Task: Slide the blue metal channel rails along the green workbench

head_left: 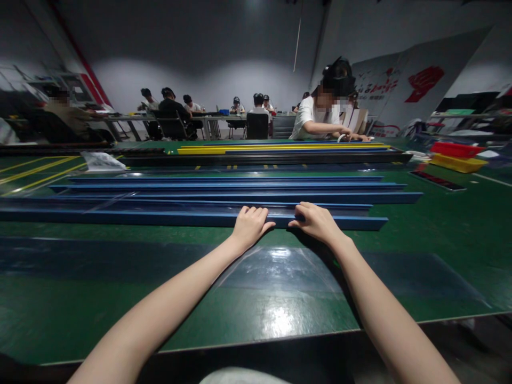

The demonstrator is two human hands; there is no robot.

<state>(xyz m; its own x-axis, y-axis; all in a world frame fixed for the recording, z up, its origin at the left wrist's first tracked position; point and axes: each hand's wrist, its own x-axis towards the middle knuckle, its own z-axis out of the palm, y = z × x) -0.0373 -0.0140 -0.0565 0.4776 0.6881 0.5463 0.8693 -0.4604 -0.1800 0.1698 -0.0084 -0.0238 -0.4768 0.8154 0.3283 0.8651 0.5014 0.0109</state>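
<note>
A long blue channel strip (160, 216) lies across the green table in front of me, its right end tilting slightly toward me. My left hand (251, 225) is wrapped over its middle part, fingers on top and thumb along the near wall. A short way to the right, my right hand (316, 220) grips the same strip with bent fingers, its thumb pointing left at the near side. Just beyond lie more blue channel strips (280, 196), roughly parallel. A clear plastic sheet (276, 266) is spread flat on the table nearer to me, below both hands.
Farther back are a black strip (260, 159) and yellow strips (280, 150). A phone-like dark slab (438, 180) and red and yellow trays (458, 161) sit at the right. Crumpled clear plastic (103, 161) lies at the left. A co-worker (320, 114) works across the table.
</note>
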